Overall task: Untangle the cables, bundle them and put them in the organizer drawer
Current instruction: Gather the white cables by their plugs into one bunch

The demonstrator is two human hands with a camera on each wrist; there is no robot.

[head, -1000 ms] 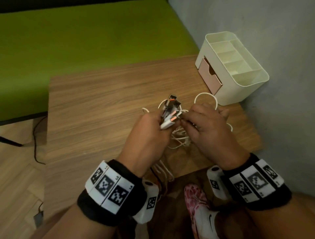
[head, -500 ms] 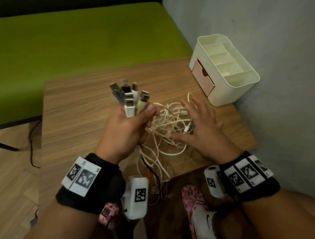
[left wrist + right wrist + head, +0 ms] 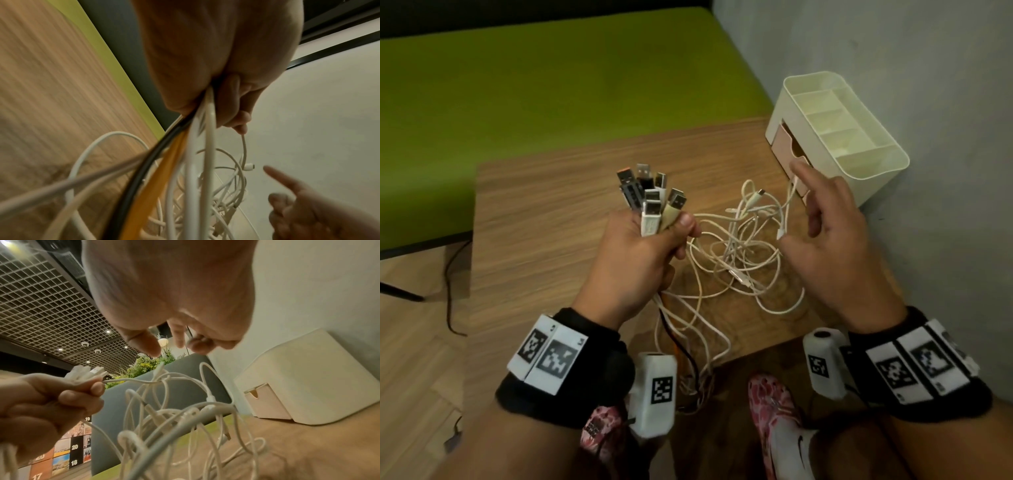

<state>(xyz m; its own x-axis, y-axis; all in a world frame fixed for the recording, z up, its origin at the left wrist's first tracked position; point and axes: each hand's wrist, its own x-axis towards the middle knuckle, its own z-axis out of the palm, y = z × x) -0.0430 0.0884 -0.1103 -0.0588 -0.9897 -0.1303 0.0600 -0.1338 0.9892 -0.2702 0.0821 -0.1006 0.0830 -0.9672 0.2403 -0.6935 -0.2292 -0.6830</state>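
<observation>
White cables lying tangled over the wooden table, plug ends gathered upright in the clenched left hand; right hand spread loose beside the tangle, holding nothing; cream organizer far right, pink drawer slightly open.

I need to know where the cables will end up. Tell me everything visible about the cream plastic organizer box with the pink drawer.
The cream plastic organizer box sits upright at the far right corner of the wooden table, close to the grey wall. Its open top is split by dividers into several empty-looking compartments. A pale pink drawer with a notch in its top edge fills the lower front and is pulled partly out. No hand or cable visibly touches it.
</observation>
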